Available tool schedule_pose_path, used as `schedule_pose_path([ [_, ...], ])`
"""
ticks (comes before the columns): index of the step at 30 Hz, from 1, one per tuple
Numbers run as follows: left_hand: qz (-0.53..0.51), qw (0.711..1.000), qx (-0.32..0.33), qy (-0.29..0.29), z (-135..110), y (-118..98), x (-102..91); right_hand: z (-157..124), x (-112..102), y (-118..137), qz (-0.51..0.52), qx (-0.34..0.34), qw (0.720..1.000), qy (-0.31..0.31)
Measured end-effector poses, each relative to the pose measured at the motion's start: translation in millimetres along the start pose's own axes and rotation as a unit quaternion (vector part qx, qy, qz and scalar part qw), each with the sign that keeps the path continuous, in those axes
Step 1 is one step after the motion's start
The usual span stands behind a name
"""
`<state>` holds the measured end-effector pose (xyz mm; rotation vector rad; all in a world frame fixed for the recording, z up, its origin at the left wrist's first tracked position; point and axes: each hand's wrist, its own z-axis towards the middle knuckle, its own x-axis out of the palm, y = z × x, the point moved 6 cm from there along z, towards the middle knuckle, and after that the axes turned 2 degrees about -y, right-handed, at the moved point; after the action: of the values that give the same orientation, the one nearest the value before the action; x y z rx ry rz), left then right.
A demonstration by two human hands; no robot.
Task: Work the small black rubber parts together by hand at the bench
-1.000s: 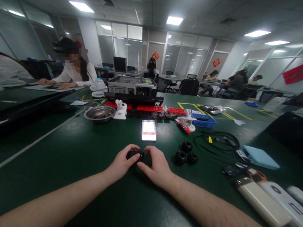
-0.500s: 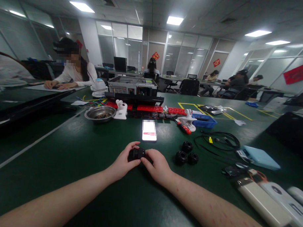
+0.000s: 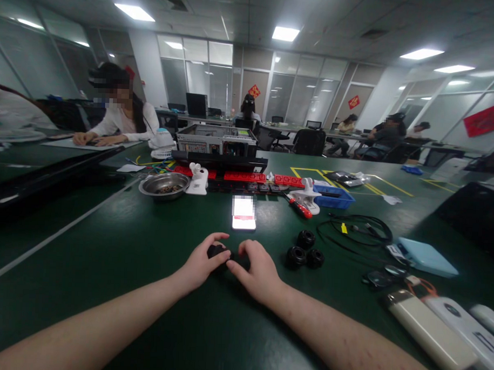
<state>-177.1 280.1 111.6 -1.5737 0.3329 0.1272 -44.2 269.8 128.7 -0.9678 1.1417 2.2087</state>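
Observation:
My left hand [image 3: 199,265] is closed around a small black part [image 3: 215,251], mostly hidden by the thumb and fingers; its exact kind cannot be made out. Just to the right, my right hand [image 3: 261,271] has its thumb and index finger apart with nothing visible between them, the thumb tip close to the black part. Three round black parts with central holes [image 3: 296,256] stand in a cluster to the right of my right hand. Beyond my hands lies a phone [image 3: 243,224] with a lit screen.
At the back stand a metal bowl [image 3: 164,195] of small pieces, white stands [image 3: 198,183], a red-handled screwdriver [image 3: 301,208], a blue tray [image 3: 335,201] and an open computer case [image 3: 216,139]. Black cables [image 3: 363,217], a light-blue box [image 3: 426,257] and a cream device [image 3: 428,329] occupy the right.
My right fingers have come off the black part and opened. The part has turned within my left hand, and less of it shows.

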Motion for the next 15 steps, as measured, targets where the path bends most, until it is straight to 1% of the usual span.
schedule_pose_path([
  [2, -0.005, 1.0, 0.002, -0.024, -1, -1, -2.0, 2, 3, -5, 0.002, 0.022, 1.0, 0.013],
  [4, -0.017, 0.999, 0.019, -0.034, -2, -2, -2.8, 4, 7, -6, 0.003, 0.01, 0.999, 0.038],
  [7, -0.043, 0.997, 0.063, -0.003, -5, -4, 0.5, 4, 11, -2, 0.009, -0.02, 0.998, 0.055],
  [9, -0.053, 0.995, 0.083, 0.012, -6, -3, 1.6, 3, 10, 0, 0.013, -0.034, 0.998, 0.05],
  [12, -0.08, 0.992, 0.093, 0.018, -5, 1, 1.2, 3, 5, 3, 0.013, -0.054, 0.998, 0.027],
  [15, -0.094, 0.993, 0.07, 0.027, -2, 6, 1.7, 2, -1, 7, 0.007, -0.084, 0.996, -0.005],
])
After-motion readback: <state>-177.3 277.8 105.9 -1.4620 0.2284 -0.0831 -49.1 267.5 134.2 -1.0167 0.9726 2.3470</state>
